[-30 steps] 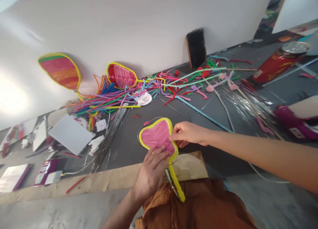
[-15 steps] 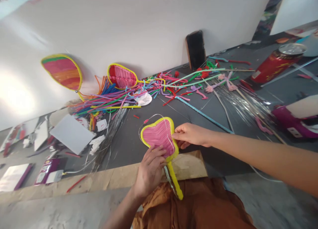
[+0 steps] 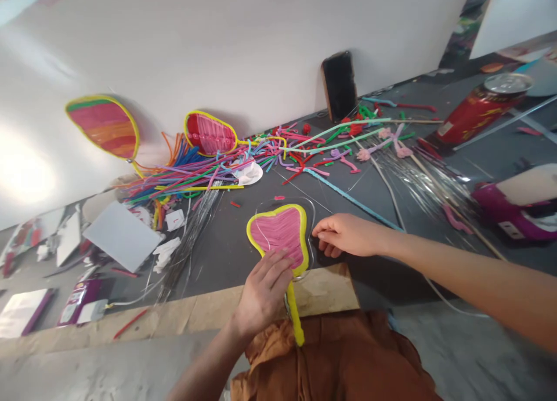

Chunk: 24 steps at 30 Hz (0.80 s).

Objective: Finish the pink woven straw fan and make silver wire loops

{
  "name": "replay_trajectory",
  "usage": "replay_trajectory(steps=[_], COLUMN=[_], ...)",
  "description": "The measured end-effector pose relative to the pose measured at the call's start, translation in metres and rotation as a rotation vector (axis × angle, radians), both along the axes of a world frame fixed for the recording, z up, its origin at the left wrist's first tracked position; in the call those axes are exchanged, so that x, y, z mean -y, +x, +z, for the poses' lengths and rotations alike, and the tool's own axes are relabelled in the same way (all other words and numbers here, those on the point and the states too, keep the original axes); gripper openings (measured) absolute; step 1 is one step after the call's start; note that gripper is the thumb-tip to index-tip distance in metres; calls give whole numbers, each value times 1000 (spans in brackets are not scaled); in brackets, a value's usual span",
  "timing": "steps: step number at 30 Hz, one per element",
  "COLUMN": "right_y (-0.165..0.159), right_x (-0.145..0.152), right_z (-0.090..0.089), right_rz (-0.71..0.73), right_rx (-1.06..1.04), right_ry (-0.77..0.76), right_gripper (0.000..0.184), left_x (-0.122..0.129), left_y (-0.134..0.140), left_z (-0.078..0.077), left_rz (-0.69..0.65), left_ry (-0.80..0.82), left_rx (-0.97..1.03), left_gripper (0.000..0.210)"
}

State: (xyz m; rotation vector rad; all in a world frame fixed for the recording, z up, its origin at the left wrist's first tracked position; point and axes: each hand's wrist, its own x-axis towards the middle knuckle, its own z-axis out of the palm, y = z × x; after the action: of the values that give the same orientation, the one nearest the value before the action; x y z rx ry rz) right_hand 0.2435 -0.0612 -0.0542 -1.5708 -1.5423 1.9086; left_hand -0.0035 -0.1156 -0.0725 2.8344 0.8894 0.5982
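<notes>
A paddle-shaped piece [image 3: 278, 230] with a pink pipe-cleaner face, a yellow fuzzy rim and a yellow handle lies at the table's near edge. My left hand [image 3: 267, 285] is laid over its lower face and holds it, thumb out of sight. A thin silvery wire loop [image 3: 312, 206] runs outside the rim, around the top and right side. Right of the paddle, my right hand [image 3: 343, 234] has finger and thumb pinched at this wire. The handle [image 3: 296, 317] hangs over the edge toward my brown clothing.
Behind lie heaped coloured pipe cleaners [image 3: 209, 169], a yellow-rimmed pink paddle [image 3: 213, 134] and a striped one [image 3: 107, 128]. A phone [image 3: 339, 87] leans on the white panel. Rightward are a red can [image 3: 483, 111] and a purple-and-white glue gun [image 3: 513, 209]. Wire bundles [image 3: 185, 253] lie left.
My right hand has moved slightly right, off the paddle's rim. The wire loop, which crossed the pink face on the right, now lies outside the right rim. The handle's end has swung left.
</notes>
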Motion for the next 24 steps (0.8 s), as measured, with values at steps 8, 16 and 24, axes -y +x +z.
replay_trajectory(steps=[8, 16, 24], right_y=[12, 4, 6], right_x=[9, 0, -3], right_z=[-8, -13, -19], right_rz=[114, 350, 479], right_rx=[225, 253, 353], right_ry=[722, 972, 1053], right_gripper=[23, 29, 26], left_x=[-8, -14, -8], left_y=[3, 6, 5], left_z=[0, 7, 3], left_rz=[5, 105, 106], left_ry=[39, 120, 75], left_rx=[45, 36, 32], left_gripper=[20, 19, 20])
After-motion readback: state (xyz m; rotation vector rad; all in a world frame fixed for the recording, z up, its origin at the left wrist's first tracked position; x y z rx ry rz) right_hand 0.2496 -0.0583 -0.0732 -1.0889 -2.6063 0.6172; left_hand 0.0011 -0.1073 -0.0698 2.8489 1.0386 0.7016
